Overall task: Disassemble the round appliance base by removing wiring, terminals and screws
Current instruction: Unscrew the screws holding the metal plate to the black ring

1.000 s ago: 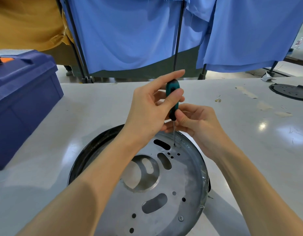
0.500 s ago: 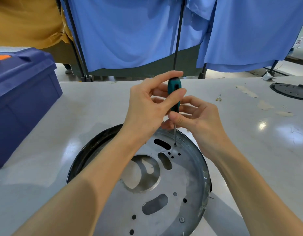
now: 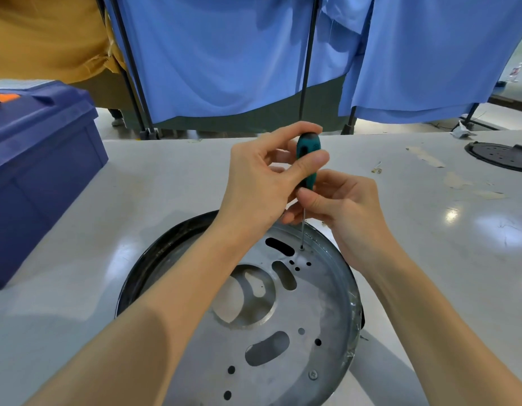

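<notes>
Two screws seem left in the round base (image 3: 327, 303) on the counter (image 3: 166, 186): far screw (image 3: 301, 247) just below the fingers (image 3: 315, 199), where left hand (image 3: 254, 183) and right hand (image 3: 347, 212) grip the screwdriver (image 3: 308, 153); near screw (image 3: 313, 375) well behind them. No wiring shows.

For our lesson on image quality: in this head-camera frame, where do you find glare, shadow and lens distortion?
Head view: glare patches on the white table at right; soft forearm shadow beside the round base; curtain poles lean from wide-angle distortion; screwdriver sharp.

L hand (image 3: 259, 183), R hand (image 3: 350, 209) — both pinching screwdriver (image 3: 308, 148).
</notes>
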{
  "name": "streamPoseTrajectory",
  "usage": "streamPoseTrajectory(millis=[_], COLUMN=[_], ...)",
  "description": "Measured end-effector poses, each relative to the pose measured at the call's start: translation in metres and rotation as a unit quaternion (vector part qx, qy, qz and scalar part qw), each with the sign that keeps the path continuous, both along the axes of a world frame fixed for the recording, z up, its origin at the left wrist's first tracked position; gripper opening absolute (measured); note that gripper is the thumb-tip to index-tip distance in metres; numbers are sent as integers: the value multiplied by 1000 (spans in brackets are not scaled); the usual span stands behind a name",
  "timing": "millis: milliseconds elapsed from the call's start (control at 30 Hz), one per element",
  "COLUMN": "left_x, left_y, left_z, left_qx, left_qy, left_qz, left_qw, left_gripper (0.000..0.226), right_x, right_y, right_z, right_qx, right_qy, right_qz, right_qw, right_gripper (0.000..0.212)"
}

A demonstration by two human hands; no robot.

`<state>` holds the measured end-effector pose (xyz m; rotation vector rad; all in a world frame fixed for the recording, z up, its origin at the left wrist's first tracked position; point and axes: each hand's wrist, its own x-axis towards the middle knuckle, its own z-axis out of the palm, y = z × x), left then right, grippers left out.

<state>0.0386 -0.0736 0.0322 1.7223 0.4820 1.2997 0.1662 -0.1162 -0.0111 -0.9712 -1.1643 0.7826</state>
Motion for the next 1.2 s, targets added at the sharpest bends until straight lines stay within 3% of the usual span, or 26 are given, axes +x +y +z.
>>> streamPoseTrajectory(millis=[200,367,600,700,767,900,1000,1133,1200], left_x=[-1,6,-4,-2,2,1,-1,1,3], left_y=[-1,-7,4,5,3,0,2,5,4], left_z=[0,1,-1,-2,-2,-1,0,-3,-4], left_qx=[-42,-12,-57,11,22,1,-34,22,24], left_qy=[-14,6,-34,17,20,18,-5,23,27], left_qz=[-47,0,-73,-4,13,-34,-63,45,48], left_qw=[998,1000,995,1000,999,999,997,998,998], left_gripper=[21,23,13,28,26,20,20,21,18], right_x=[4,-2,3,3,4,5,8,1,-3], right_y=[1,0,1,-1,-2,0,0,-1,0], right_z=[1,0,4,0,-1,1,2,0,0], right_qx=[-7,24,-33,-21,-4,-15,-33,-14,9], right_qy=[11,0,20,19,0,20,18,16,-12], right_qz=[71,8,107,53,13,38,57,28,-11], right_qw=[997,1000,993,998,1000,999,998,999,1000], right_gripper=[17,6,22,30,29,13,16,25,24])
